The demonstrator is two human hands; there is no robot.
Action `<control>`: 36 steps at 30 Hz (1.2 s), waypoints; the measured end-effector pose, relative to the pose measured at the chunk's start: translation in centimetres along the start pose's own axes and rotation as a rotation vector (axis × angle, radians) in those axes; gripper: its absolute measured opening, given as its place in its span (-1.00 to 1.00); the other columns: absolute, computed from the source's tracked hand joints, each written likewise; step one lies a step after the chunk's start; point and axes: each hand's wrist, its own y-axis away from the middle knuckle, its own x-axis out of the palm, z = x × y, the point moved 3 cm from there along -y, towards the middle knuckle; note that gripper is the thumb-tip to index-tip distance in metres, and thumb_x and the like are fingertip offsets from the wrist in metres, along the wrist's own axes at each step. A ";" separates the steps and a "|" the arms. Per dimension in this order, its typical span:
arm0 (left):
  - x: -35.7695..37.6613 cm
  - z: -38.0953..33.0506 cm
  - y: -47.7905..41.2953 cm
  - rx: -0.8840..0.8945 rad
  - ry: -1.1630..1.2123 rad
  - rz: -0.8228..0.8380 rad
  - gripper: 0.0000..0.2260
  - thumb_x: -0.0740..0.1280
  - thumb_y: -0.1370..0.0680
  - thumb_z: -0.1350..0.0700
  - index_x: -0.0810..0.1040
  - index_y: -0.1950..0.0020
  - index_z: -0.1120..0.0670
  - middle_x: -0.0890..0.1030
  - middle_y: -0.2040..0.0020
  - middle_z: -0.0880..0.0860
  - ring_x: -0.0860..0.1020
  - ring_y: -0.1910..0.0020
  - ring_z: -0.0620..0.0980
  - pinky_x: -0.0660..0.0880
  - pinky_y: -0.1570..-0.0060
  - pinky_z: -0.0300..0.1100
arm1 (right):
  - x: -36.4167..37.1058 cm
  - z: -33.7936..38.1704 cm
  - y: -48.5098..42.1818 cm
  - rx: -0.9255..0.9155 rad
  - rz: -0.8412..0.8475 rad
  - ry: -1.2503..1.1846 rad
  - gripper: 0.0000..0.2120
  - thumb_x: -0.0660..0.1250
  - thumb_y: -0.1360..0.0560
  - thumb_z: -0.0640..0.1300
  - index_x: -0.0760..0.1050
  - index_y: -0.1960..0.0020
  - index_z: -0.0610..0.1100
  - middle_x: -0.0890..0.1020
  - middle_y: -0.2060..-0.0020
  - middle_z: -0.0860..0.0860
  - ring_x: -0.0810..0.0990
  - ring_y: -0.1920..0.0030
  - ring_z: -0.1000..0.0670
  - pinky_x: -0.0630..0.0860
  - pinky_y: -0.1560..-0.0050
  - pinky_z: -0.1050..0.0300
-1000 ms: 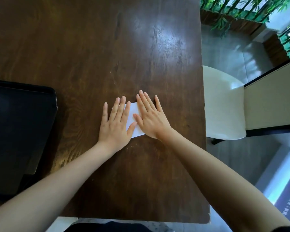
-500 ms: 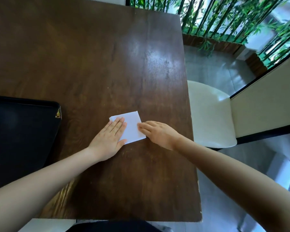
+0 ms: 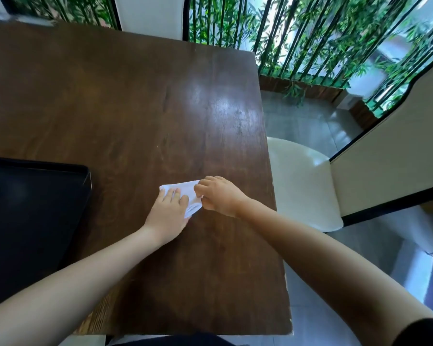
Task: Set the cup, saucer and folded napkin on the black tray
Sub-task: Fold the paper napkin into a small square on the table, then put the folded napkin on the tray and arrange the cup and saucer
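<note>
Fingers of my right hand [image 3: 219, 196] pinch the white folded paper napkin [image 3: 189, 193] near the dark wooden table's [image 3: 135, 108] right edge, my left hand [image 3: 169, 211] pressing it flat.

Two hands, the left hand [image 3: 169, 211] and the right hand [image 3: 219, 196]. One white napkin [image 3: 189, 193]. One black tray [image 3: 35, 208]. One brown table [image 3: 135, 108]. One cream chair [image 3: 303, 181] beside the table.
</note>
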 end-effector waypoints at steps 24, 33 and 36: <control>-11.4 5.8 3.1 -0.298 1.946 -0.168 -0.67 0.37 -0.45 0.10 0.52 -0.20 0.06 0.64 -0.10 0.05 0.60 -0.14 0.01 0.60 0.07 -0.23 | -12.3 -1.0 -4.2 0.202 -0.112 -0.862 -0.73 0.22 -0.56 0.01 0.57 0.14 -0.13 0.58 0.28 -0.01 0.53 0.26 0.04 0.41 0.25 0.20; -9.4 10.4 10.6 -0.549 1.805 -0.273 -0.66 0.36 -0.50 0.08 0.49 -0.25 0.09 0.64 -0.14 0.06 0.63 -0.09 0.01 0.61 0.01 -0.09 | -9.5 5.7 -9.6 0.099 -0.087 -0.859 -0.76 0.25 -0.54 0.01 0.57 0.19 -0.08 0.56 0.35 0.09 0.49 0.35 0.12 0.38 0.32 0.28; -8.3 12.2 13.2 -0.660 1.748 -0.303 -0.72 0.33 -0.53 0.07 0.48 -0.23 0.08 0.63 -0.12 0.06 0.64 -0.05 -0.01 0.63 0.06 -0.10 | -8.2 8.3 -11.6 0.096 -0.056 -0.876 -0.81 0.27 -0.53 0.00 0.59 0.11 -0.09 0.59 0.30 0.09 0.54 0.28 0.09 0.45 0.30 0.29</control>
